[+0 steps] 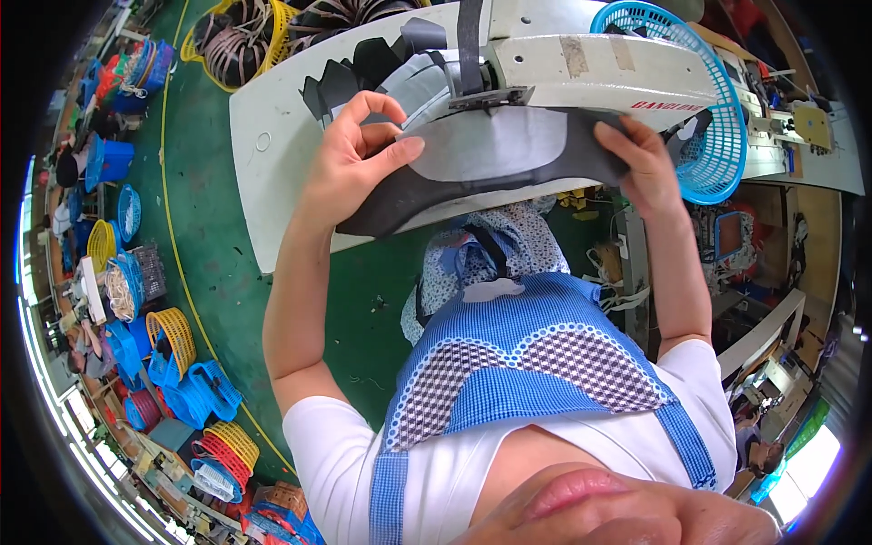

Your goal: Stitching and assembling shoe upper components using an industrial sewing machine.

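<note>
A long curved dark material piece with a lighter grey rounded panel is stretched between my hands. Its upper edge lies beneath the metal plate of a white machine. My left hand is closed on its left part, thumb tip at the panel's edge and index finger bent above. At the other end, my right hand grips the piece, thumb on top and fingers partly hidden behind. Beyond my left hand lie grey cut pieces and black pointed pieces.
The white machine arm stretches right above the pale worktable. A blue basket stands right of it, and a yellow basket with bundled pieces at far left. Several baskets line the green floor's left side.
</note>
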The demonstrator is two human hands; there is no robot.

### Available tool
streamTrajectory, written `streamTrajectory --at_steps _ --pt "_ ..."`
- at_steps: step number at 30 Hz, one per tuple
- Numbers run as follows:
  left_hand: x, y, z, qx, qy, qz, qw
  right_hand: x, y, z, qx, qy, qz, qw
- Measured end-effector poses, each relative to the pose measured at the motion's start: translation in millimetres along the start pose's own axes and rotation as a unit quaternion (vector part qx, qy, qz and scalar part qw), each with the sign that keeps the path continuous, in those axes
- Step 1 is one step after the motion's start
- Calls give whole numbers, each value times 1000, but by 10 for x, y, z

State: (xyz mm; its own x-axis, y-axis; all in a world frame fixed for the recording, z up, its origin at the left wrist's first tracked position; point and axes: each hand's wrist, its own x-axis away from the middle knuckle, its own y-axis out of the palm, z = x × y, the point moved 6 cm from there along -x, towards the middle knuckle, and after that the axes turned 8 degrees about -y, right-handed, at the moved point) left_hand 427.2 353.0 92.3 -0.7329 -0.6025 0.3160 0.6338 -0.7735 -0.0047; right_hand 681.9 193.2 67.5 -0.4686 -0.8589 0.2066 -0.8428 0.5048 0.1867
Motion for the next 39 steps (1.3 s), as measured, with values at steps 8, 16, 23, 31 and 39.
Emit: streamTrajectory --at_steps 8,16,23,31,39 --pt "-185 -86 -364 133 11 -18 991 -186 21 407 -102 10 -14 995" --pt "-239 -340 -493 -13 73 134 988 165 -159 607 -176 88 -109 974" --pt "708 -1013 -1206 178 22 377 909 794 -1322 381 56 101 -59 992" --pt "1105 71 -1450 163 -53 514 841 -1120 -3677 255 315 1 226 922" --pt "-852 3055 -560 -8 -72 -53 996 -2464 -3654 511 503 61 189 841"
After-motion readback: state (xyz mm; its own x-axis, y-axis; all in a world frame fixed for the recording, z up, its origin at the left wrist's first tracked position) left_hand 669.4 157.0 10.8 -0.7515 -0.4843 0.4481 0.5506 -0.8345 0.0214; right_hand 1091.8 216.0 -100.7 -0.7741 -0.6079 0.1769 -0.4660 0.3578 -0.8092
